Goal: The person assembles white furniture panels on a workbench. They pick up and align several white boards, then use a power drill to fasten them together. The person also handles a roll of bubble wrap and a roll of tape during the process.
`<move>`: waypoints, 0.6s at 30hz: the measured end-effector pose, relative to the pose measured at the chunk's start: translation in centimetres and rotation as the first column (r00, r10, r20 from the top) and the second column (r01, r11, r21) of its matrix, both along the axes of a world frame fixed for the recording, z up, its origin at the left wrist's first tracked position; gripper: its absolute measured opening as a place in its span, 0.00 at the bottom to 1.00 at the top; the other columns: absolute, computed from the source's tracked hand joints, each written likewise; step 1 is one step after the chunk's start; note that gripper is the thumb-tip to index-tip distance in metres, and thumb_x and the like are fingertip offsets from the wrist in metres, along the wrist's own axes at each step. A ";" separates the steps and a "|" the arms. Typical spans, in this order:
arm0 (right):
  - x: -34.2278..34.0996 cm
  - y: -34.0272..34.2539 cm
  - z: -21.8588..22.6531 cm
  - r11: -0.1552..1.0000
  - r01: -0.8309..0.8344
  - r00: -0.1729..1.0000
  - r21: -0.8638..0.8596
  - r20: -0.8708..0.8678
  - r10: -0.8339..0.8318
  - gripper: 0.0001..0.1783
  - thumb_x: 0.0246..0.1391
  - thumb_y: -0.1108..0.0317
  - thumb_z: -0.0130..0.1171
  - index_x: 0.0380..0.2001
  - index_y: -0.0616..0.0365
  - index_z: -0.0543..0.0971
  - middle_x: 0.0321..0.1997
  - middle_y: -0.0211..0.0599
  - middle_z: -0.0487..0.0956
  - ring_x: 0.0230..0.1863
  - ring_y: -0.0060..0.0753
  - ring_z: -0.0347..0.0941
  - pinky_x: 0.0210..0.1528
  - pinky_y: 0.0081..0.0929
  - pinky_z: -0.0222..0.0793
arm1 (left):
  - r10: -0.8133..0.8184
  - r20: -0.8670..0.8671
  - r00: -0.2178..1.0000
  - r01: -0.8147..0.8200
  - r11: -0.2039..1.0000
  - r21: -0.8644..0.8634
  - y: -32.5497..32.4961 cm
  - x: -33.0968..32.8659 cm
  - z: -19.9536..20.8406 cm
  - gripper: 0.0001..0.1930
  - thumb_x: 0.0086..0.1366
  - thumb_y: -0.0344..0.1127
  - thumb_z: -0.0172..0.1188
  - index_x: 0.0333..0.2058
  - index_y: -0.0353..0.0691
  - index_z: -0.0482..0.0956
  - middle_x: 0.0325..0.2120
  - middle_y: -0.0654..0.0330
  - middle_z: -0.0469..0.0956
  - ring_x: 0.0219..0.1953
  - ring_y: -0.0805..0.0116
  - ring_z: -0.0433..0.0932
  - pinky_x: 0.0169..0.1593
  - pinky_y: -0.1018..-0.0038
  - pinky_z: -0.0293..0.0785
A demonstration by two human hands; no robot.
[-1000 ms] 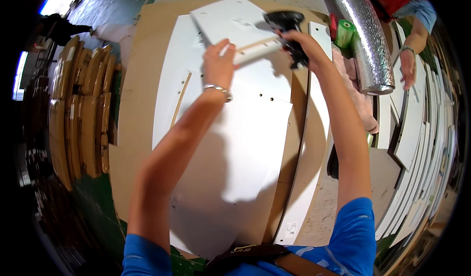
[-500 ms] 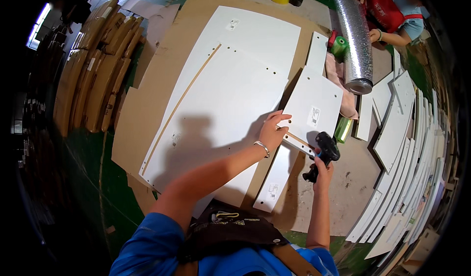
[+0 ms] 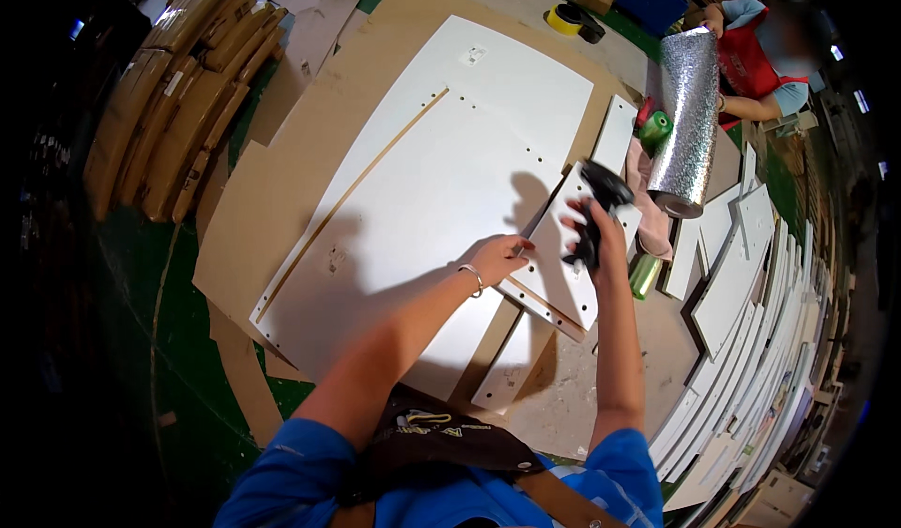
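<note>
My right hand (image 3: 599, 239) is wrapped round the grip of a black cordless drill (image 3: 605, 186), held above a small white panel (image 3: 556, 246). The panel has holes near its edges and a thin brown groove along its near side. My left hand (image 3: 497, 260) is closed in a pinch at that panel's left edge, and what its fingertips hold is too small to make out. Under both lies a large white panel (image 3: 441, 181) with a long brown groove strip and several dark holes. A narrow white board (image 3: 511, 364) sticks out toward me.
Brown cardboard (image 3: 272, 181) covers the table. At the right lie a silver foil roll (image 3: 683, 120), green film rolls (image 3: 646, 275) and a pink cloth (image 3: 652, 232). A co-worker in a red apron (image 3: 746, 63) handles the foil roll. White boards (image 3: 737, 275) and wrapped packages (image 3: 169, 87) are stacked at the sides.
The drill has gone up and away from the small panel's near edge. My left hand has shifted left to the panel's edge. The whole view has turned slightly.
</note>
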State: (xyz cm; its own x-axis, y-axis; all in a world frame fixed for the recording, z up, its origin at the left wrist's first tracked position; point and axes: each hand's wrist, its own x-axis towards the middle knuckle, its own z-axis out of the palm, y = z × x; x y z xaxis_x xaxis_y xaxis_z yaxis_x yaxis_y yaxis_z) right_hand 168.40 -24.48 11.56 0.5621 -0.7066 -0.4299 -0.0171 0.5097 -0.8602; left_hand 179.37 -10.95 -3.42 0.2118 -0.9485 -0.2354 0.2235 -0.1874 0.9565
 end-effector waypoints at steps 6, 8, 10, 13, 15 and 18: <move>19.0 -10.5 -4.4 0.984 -0.173 0.981 0.040 0.092 0.169 0.26 0.51 0.50 0.58 0.42 0.62 0.70 0.40 0.37 0.73 0.45 0.40 0.75 0.22 0.25 0.70 | -0.114 -0.026 0.993 0.117 0.979 0.167 0.0 1.1 3.1 0.14 0.59 0.29 0.56 0.45 0.43 0.73 0.23 0.68 0.73 0.23 0.82 0.67 0.26 0.82 0.64; 23.1 -12.6 -6.3 0.980 -0.198 0.976 0.012 0.096 0.196 0.24 0.51 0.51 0.59 0.40 0.59 0.70 0.35 0.35 0.72 0.41 0.42 0.76 0.22 0.27 0.71 | -0.119 -0.026 0.993 0.122 0.976 0.180 -0.2 1.0 3.4 0.14 0.59 0.31 0.56 0.45 0.43 0.74 0.23 0.68 0.73 0.22 0.81 0.66 0.25 0.81 0.63; 25.9 -13.2 -7.5 0.981 -0.195 0.977 -0.010 0.086 0.195 0.24 0.50 0.51 0.59 0.38 0.61 0.70 0.34 0.35 0.72 0.39 0.42 0.77 0.21 0.27 0.72 | -0.142 -0.023 0.990 0.144 0.969 0.199 -0.1 1.4 3.0 0.14 0.58 0.31 0.56 0.45 0.43 0.74 0.24 0.67 0.73 0.22 0.81 0.67 0.25 0.81 0.64; 27.9 -13.5 -9.0 0.977 -0.210 0.976 -0.042 0.056 0.213 0.23 0.50 0.53 0.59 0.36 0.63 0.70 0.34 0.36 0.71 0.34 0.40 0.77 0.20 0.32 0.75 | -0.096 -0.116 0.989 0.117 0.975 0.191 0.0 0.9 2.2 0.14 0.59 0.32 0.57 0.45 0.44 0.74 0.22 0.67 0.71 0.19 0.80 0.65 0.23 0.81 0.63; 28.4 -13.6 -9.4 0.978 -0.203 0.979 -0.056 0.018 0.204 0.22 0.50 0.53 0.59 0.34 0.63 0.70 0.33 0.37 0.71 0.33 0.40 0.77 0.19 0.31 0.75 | -0.086 -0.125 0.988 0.107 0.979 0.173 -0.1 0.7 1.8 0.14 0.59 0.32 0.57 0.45 0.46 0.74 0.20 0.67 0.69 0.18 0.81 0.65 0.22 0.81 0.62; 28.5 -13.6 -9.5 0.980 -0.186 0.982 -0.070 0.006 0.187 0.22 0.50 0.52 0.60 0.31 0.63 0.70 0.31 0.38 0.71 0.32 0.40 0.78 0.18 0.30 0.75 | -0.091 -0.122 0.988 0.114 0.975 0.193 -0.1 0.7 1.7 0.14 0.58 0.35 0.58 0.44 0.45 0.74 0.18 0.65 0.70 0.20 0.77 0.67 0.25 0.76 0.65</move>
